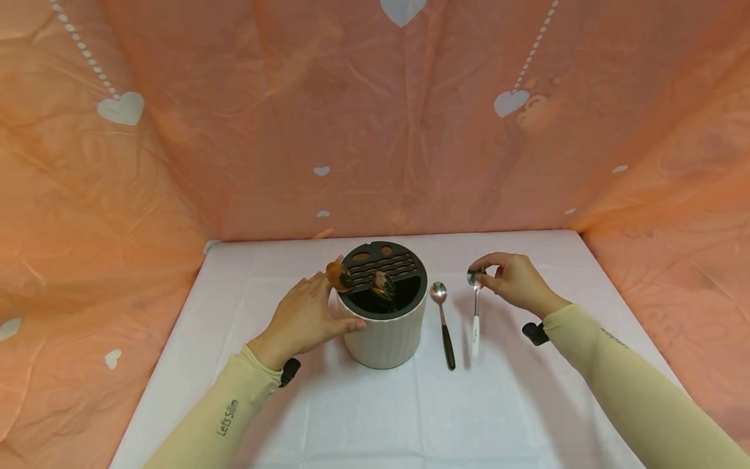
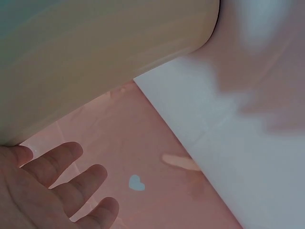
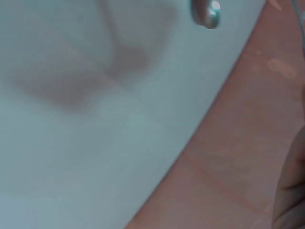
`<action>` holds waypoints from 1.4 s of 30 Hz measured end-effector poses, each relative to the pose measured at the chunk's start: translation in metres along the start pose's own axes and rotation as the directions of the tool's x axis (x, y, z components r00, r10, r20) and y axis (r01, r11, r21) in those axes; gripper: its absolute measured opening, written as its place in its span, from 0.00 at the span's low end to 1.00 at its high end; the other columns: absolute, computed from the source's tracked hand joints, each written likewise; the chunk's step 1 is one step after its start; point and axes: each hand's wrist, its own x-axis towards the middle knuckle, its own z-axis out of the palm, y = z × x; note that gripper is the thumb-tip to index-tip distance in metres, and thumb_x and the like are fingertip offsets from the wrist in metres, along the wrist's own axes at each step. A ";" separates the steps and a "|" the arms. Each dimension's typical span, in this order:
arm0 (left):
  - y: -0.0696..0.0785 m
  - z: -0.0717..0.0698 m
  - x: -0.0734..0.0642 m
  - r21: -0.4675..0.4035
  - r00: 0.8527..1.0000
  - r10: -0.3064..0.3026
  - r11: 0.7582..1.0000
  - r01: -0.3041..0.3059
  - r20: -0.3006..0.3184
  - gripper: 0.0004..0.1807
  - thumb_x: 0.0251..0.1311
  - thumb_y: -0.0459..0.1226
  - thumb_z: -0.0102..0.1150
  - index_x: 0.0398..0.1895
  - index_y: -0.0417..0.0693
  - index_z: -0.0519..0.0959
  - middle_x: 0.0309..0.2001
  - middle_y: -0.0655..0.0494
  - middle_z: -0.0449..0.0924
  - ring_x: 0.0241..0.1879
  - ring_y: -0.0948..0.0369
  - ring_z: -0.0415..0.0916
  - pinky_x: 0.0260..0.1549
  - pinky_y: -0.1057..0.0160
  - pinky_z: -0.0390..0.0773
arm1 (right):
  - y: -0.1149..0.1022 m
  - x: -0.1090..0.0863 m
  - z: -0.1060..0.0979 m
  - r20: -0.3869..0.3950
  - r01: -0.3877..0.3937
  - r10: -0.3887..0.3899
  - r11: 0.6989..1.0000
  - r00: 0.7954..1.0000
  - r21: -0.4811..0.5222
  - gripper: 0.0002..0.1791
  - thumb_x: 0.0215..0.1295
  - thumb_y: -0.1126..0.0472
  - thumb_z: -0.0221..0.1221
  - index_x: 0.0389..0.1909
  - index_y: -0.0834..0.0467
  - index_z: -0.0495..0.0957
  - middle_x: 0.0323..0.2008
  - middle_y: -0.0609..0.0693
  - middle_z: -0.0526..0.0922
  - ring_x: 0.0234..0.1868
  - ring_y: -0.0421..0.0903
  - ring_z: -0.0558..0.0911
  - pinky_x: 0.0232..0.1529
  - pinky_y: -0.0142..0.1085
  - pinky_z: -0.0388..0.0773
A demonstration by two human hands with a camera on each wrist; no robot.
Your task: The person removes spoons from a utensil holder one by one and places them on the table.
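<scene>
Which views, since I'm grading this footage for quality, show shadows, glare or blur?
Head: fairly crisp, soft shadows on the white cloth, a highlight on the black-handled spoon's bowl; left wrist: dim, a soft-edged shadow at upper right, little crisp texture on the container; right wrist: a blurry shadow at upper left, a bright glint on a shiny metal end.

Forearms (image 1: 213, 407) extended forward; left hand (image 1: 306, 316) spread, thumb (image 1: 348, 326) apart; right hand (image 1: 517, 280) pinching, fingers (image 1: 491, 259) bent
</scene>
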 end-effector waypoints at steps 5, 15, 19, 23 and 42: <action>0.000 0.000 0.000 0.000 1.000 -0.003 1.000 0.003 0.005 0.63 0.34 0.78 0.47 0.73 0.55 0.45 0.64 0.50 0.63 0.62 0.52 0.60 0.60 0.47 0.56 | 0.010 0.003 0.013 0.080 -0.005 0.006 1.000 0.997 -0.020 0.10 0.53 0.63 0.65 0.35 0.46 0.82 0.33 0.41 0.81 0.15 0.43 0.68 0.14 0.33 0.66; 0.000 0.001 0.000 0.005 1.000 0.009 1.000 -0.009 -0.004 0.64 0.34 0.78 0.47 0.73 0.54 0.45 0.63 0.50 0.64 0.61 0.54 0.61 0.60 0.48 0.57 | 0.025 0.010 0.029 0.142 0.011 -0.009 1.000 0.990 -0.009 0.11 0.52 0.66 0.64 0.36 0.49 0.83 0.34 0.42 0.82 0.15 0.42 0.69 0.19 0.33 0.68; -0.001 0.001 0.000 0.009 1.000 0.009 1.000 -0.009 -0.002 0.64 0.34 0.78 0.47 0.73 0.55 0.44 0.63 0.50 0.63 0.62 0.53 0.61 0.60 0.47 0.56 | 0.030 0.013 0.035 0.145 0.014 -0.011 1.000 0.989 -0.018 0.12 0.51 0.65 0.64 0.37 0.50 0.83 0.35 0.42 0.81 0.16 0.41 0.68 0.19 0.33 0.67; -0.001 0.001 0.000 0.009 1.000 0.006 1.000 -0.006 0.001 0.63 0.34 0.78 0.47 0.73 0.57 0.42 0.64 0.50 0.62 0.62 0.53 0.60 0.60 0.47 0.56 | 0.034 0.016 0.040 0.152 0.037 -0.036 0.999 0.988 -0.008 0.13 0.50 0.67 0.62 0.39 0.54 0.83 0.37 0.45 0.81 0.15 0.40 0.65 0.17 0.32 0.65; -0.001 0.002 0.001 0.011 1.000 0.004 1.000 -0.004 0.007 0.64 0.34 0.78 0.47 0.73 0.56 0.42 0.65 0.51 0.60 0.63 0.50 0.59 0.60 0.47 0.56 | 0.049 0.024 0.065 0.166 -0.036 0.048 0.997 0.985 -0.072 0.12 0.54 0.65 0.60 0.40 0.51 0.82 0.47 0.52 0.79 0.53 0.54 0.73 0.55 0.53 0.66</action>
